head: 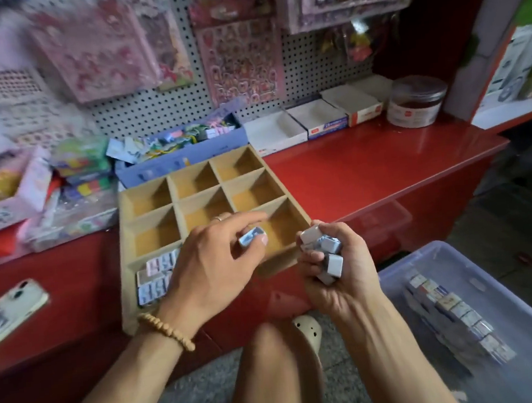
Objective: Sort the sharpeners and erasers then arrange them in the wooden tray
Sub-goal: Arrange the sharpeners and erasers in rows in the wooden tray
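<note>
My left hand (212, 265) pinches one eraser (252, 237) above the tray (126, 247); my right hand (336, 266) grips several erasers (323, 249) beside it.

Soft, even daylight, brighter toward the upper right, a pale sheen of glare on the glossy red counter (384, 164), faint shadows inside the wooden tray (123, 247) — heavy motion blur over the upper left hanging packets (94, 52), wide-angle bending at the edges, centre fairly sharp.

No legible text on any packaging.
</note>
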A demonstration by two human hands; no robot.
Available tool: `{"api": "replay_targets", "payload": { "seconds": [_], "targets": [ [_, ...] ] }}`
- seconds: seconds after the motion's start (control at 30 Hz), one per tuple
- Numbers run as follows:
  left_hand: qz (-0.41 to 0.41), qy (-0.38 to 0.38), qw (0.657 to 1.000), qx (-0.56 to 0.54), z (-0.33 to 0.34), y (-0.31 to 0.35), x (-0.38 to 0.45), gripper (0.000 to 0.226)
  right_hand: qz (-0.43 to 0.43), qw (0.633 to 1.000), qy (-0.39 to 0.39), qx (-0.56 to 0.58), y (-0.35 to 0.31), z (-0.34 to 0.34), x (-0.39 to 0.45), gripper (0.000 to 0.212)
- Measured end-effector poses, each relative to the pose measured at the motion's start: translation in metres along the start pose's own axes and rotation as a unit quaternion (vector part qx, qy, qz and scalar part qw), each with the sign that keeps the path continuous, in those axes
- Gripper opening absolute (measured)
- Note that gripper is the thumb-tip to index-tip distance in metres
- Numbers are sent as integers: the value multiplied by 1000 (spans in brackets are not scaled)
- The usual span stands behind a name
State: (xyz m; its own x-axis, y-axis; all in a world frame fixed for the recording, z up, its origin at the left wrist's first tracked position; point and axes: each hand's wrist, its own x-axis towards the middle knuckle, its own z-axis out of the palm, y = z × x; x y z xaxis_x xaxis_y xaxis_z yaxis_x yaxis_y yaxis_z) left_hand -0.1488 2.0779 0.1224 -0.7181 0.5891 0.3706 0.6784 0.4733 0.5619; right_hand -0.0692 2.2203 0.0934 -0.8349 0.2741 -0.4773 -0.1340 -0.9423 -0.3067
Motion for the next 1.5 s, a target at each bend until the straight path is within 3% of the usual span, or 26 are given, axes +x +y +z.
{"api": "replay_targets", "payload": {
  "seconds": [0.17, 0.4, 0.57, 0.77, 1.2, 1.33, 1.5],
  "targets": [
    [-63, 19, 996, 62, -60, -52, -22, 19, 5, 997, 33, -63, 42, 27, 5, 7],
    [-162, -29, 982, 91, -93, -107, -41, 44, -5, 995, 28, -95, 61, 44, 10, 4],
    [-162, -54, 974, 149, -97, -120, -34, 35, 10, 991, 35, -126, 73, 57, 20, 8],
    [-148, -116, 937, 294, -90, -119, -23, 18, 10, 988, 30, -153, 83, 71, 31, 6],
    [-151, -139, 880, 429, -79, -128, -17, 18, 6, 984, 39, -175, 92, 69, 36, 9],
    [-144, -136, 883, 426, -78, -129, -15, 22, 7, 982, 39, -183, 93, 68, 37, 10],
    [-158, -113, 933, 304, -86, -135, -25, 26, 5, 982, 36, -186, 93, 66, 38, 11]
  ]
}}
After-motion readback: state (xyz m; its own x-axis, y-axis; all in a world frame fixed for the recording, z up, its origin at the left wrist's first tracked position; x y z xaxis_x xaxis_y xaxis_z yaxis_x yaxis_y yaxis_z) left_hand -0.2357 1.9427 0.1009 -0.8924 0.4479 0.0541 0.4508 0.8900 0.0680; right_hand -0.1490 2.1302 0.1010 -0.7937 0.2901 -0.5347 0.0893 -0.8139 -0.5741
